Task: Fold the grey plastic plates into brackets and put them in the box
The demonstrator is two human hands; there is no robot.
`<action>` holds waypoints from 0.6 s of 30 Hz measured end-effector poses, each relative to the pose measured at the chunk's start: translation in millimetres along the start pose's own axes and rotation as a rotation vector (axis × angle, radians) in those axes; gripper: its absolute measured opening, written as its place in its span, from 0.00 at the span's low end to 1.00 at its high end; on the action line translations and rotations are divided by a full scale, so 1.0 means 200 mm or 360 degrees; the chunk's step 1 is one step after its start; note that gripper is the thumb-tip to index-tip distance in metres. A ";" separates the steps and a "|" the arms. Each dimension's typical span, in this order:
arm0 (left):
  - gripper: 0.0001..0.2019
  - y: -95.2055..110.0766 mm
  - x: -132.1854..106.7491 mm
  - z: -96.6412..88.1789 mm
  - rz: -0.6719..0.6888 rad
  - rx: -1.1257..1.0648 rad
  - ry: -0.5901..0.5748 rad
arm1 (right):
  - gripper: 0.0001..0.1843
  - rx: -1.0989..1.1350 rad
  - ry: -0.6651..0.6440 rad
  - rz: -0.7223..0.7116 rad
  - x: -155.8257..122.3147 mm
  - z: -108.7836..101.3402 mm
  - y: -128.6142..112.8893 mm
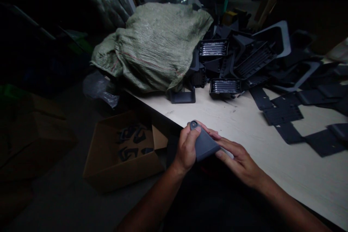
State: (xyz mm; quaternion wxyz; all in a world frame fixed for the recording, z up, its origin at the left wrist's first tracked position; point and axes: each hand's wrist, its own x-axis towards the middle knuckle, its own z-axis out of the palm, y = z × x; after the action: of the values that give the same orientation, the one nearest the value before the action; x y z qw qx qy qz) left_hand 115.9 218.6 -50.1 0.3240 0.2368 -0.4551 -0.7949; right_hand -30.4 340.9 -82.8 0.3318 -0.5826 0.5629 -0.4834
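At the near edge of the pale table (244, 123), both hands meet around one dark grey plastic part (204, 144), wedge-shaped with a round knob at its top. My left hand (186, 148) wraps its fingers round the part's left side, thumb near the knob. My right hand (237, 160) lies against the part's right side, fingers stretched along it and under it. A small pale object shows beneath my right fingers; I cannot make out what it is.
A heap of dark plastic housings (239, 61) and flat plates (282, 114) covers the table's far right. A green woven sack (157, 43) lies at the back. An open cardboard box (122, 152) with several dark parts stands on the floor to the left.
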 end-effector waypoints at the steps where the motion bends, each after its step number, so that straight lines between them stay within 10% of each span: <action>1: 0.16 0.00 0.00 0.00 -0.0020 -0.0015 0.0013 | 0.22 -0.0010 -0.0010 -0.0016 0.00 0.00 0.00; 10: 0.25 0.04 0.01 -0.07 -0.0215 0.0033 -0.0007 | 0.35 -0.0217 0.0011 -0.0250 -0.03 0.04 0.09; 18: 0.21 0.10 0.02 -0.12 -0.0289 -0.0224 -0.0170 | 0.23 -0.0157 0.0204 -0.0073 0.02 0.01 0.05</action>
State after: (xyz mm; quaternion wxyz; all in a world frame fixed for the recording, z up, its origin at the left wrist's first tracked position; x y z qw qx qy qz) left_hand 136.0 193.5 -44.0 0.2418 0.2109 -0.3915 -0.8624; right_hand -33.3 335.7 -92.7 0.2548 -0.5789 0.5925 -0.4988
